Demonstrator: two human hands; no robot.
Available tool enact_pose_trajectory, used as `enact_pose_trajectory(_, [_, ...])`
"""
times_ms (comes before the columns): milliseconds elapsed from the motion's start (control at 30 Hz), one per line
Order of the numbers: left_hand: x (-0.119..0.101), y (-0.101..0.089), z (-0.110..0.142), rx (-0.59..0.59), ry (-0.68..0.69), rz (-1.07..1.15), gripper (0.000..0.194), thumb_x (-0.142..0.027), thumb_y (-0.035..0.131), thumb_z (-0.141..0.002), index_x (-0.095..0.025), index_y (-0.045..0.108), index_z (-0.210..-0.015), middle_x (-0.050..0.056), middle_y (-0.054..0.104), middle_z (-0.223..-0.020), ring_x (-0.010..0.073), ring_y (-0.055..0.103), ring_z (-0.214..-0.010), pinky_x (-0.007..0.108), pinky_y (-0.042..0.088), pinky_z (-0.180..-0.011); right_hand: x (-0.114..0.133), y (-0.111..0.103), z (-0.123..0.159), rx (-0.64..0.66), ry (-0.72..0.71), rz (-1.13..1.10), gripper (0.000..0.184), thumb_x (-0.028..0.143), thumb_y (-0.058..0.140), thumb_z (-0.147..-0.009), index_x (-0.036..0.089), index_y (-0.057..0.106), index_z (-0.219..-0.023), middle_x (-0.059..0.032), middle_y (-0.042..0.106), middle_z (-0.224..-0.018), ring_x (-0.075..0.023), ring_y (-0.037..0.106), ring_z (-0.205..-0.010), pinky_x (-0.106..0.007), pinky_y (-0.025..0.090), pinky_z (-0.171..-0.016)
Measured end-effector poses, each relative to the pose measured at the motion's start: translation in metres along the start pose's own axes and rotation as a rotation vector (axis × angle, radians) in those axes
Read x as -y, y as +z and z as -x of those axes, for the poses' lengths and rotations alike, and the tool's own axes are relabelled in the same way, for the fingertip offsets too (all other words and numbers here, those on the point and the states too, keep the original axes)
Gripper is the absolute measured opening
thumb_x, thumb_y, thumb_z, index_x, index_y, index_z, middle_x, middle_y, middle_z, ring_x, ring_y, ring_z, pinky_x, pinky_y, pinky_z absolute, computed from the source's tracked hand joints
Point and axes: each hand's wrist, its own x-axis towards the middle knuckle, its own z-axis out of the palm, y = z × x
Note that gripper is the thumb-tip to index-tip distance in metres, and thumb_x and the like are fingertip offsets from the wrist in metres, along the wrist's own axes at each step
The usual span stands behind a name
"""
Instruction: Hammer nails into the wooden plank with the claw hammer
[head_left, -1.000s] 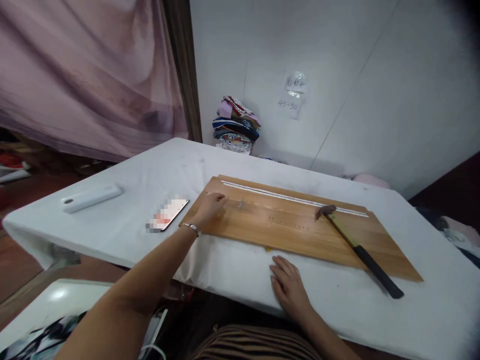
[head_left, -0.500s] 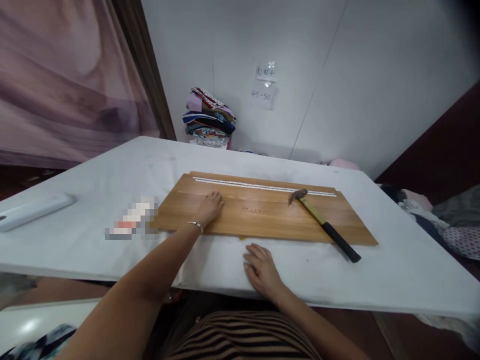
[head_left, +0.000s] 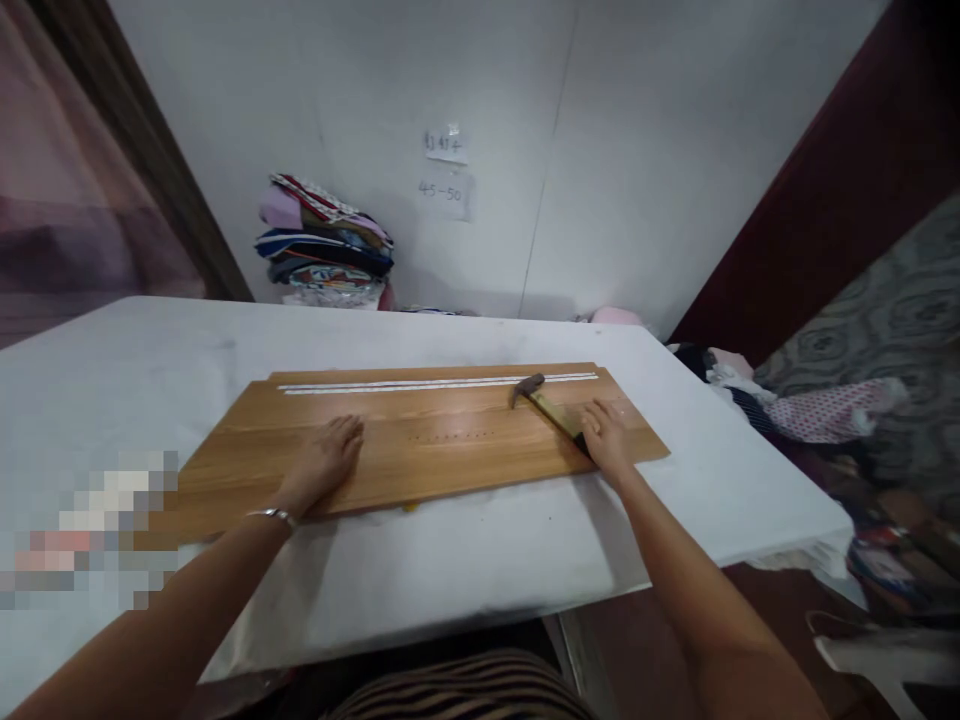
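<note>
A long wooden board (head_left: 450, 455) lies on the white-covered table (head_left: 465, 560), with a thin white strip (head_left: 420, 384) along its far edge and a row of small holes near its middle. My left hand (head_left: 326, 462) rests flat on the board's left half, fingers stretched out, a bracelet on the wrist. A hammer (head_left: 541, 398) with a yellow-and-black handle lies on the board's right part, head pointing left. My right hand (head_left: 607, 440) covers the handle, fingers curled over it.
A pixelated flat object (head_left: 90, 530) lies on the table at the left. Folded clothes (head_left: 322, 240) are stacked against the back wall under two paper notes (head_left: 446, 170). Loose fabrics (head_left: 825, 410) lie beyond the table's right edge.
My right hand left the table's front edge and went right onto the hammer's handle. My left hand stayed on the board. The view swung to the right.
</note>
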Motion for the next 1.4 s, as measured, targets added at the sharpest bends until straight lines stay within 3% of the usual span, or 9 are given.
enact_pose_trajectory(200, [0.019, 0.008, -0.003, -0.045, 0.053, -0.06, 0.049, -0.048, 0.038, -0.092, -0.02, 0.071, -0.116, 0.02, 0.074, -0.138, 0.0379, 0.065, -0.137, 0.057, 0.048, -0.122, -0.049, -0.021, -0.052, 0.254, 0.436, 0.415, 0.058, 0.038, 0.042, -0.107, 0.012, 0.053, -0.158, -0.0212, 0.038, -0.175, -0.0373, 0.029, -0.164, -0.056, 0.029, -0.129])
enact_pose_trajectory(367, [0.026, 0.012, -0.004, -0.057, 0.049, -0.054, 0.051, -0.049, 0.038, -0.093, -0.019, 0.071, -0.117, 0.023, 0.073, -0.139, 0.0396, 0.064, -0.139, 0.057, 0.047, -0.124, -0.078, -0.028, -0.059, 0.4, 0.561, 0.353, 0.056, 0.051, 0.037, -0.108, 0.02, 0.056, -0.15, -0.0192, 0.059, -0.156, -0.0358, 0.054, -0.145, -0.058, 0.038, -0.119])
enact_pose_trajectory(467, [0.019, 0.01, -0.002, -0.063, 0.026, -0.073, 0.049, -0.045, 0.038, -0.093, -0.018, 0.071, -0.118, 0.023, 0.074, -0.138, 0.0398, 0.065, -0.138, 0.059, 0.047, -0.123, -0.088, -0.026, -0.052, 0.387, 0.553, 0.36, 0.059, 0.055, 0.032, -0.109, 0.02, 0.057, -0.149, -0.0201, 0.056, -0.158, -0.0355, 0.056, -0.144, -0.054, 0.041, -0.118])
enact_pose_trajectory(700, [-0.002, 0.001, 0.006, 0.001, 0.01, -0.138, 0.046, -0.034, 0.038, -0.096, -0.017, 0.07, -0.124, 0.019, 0.072, -0.144, 0.0331, 0.063, -0.141, 0.052, 0.045, -0.125, -0.099, -0.021, -0.044, 0.35, 0.524, 0.398, 0.066, 0.059, 0.027, -0.107, 0.017, 0.059, -0.147, -0.0241, 0.059, -0.15, -0.0412, 0.055, -0.143, -0.061, 0.043, -0.116])
enact_pose_trajectory(967, [0.002, 0.01, 0.008, -0.058, 0.052, -0.095, 0.043, -0.032, 0.04, -0.098, -0.016, 0.069, -0.124, 0.022, 0.071, -0.142, 0.0346, 0.064, -0.138, 0.055, 0.046, -0.123, -0.101, -0.021, -0.041, 0.325, 0.537, 0.394, 0.066, 0.06, 0.03, -0.105, 0.018, 0.062, -0.145, -0.0244, 0.06, -0.149, -0.042, 0.055, -0.143, -0.061, 0.043, -0.116])
enact_pose_trajectory(1133, [-0.002, 0.008, 0.008, -0.077, 0.058, -0.053, 0.035, -0.032, 0.042, -0.098, -0.02, 0.07, -0.115, 0.019, 0.075, -0.133, 0.0333, 0.066, -0.131, 0.053, 0.047, -0.121, -0.106, -0.024, -0.042, 0.285, 0.521, 0.379, 0.061, 0.056, 0.036, -0.103, 0.018, 0.067, -0.14, -0.0231, 0.063, -0.147, -0.0423, 0.053, -0.144, -0.065, 0.038, -0.12])
enact_pose_trajectory(1233, [-0.007, 0.004, 0.009, -0.062, 0.039, -0.021, 0.032, -0.032, 0.043, -0.097, -0.02, 0.069, -0.109, 0.019, 0.075, -0.126, 0.0331, 0.068, -0.123, 0.051, 0.05, -0.117, -0.103, -0.022, -0.04, 0.145, 0.441, 0.317, 0.052, 0.044, 0.041, -0.099, 0.021, 0.072, -0.134, -0.0206, 0.061, -0.152, -0.0392, 0.048, -0.15, -0.066, 0.033, -0.124])
enact_pose_trajectory(1300, [-0.01, 0.003, 0.01, -0.061, 0.01, -0.004, 0.033, -0.033, 0.044, -0.097, -0.018, 0.069, -0.112, 0.02, 0.075, -0.127, 0.033, 0.068, -0.122, 0.049, 0.051, -0.115, -0.092, -0.015, -0.033, 0.069, 0.34, 0.19, 0.051, 0.042, 0.041, -0.098, 0.022, 0.073, -0.133, -0.0184, 0.064, -0.15, -0.0354, 0.052, -0.147, -0.061, 0.036, -0.124])
enact_pose_trajectory(1400, [-0.01, 0.003, 0.011, -0.086, -0.04, 0.001, 0.036, -0.035, 0.048, -0.096, -0.017, 0.069, -0.119, 0.019, 0.076, -0.129, 0.0332, 0.068, -0.123, 0.049, 0.051, -0.115, -0.06, 0.001, -0.014, 0.166, 0.167, -0.064, 0.056, 0.05, 0.042, -0.097, 0.017, 0.075, -0.127, -0.0189, 0.074, -0.135, -0.0334, 0.066, -0.128, -0.051, 0.05, -0.114])
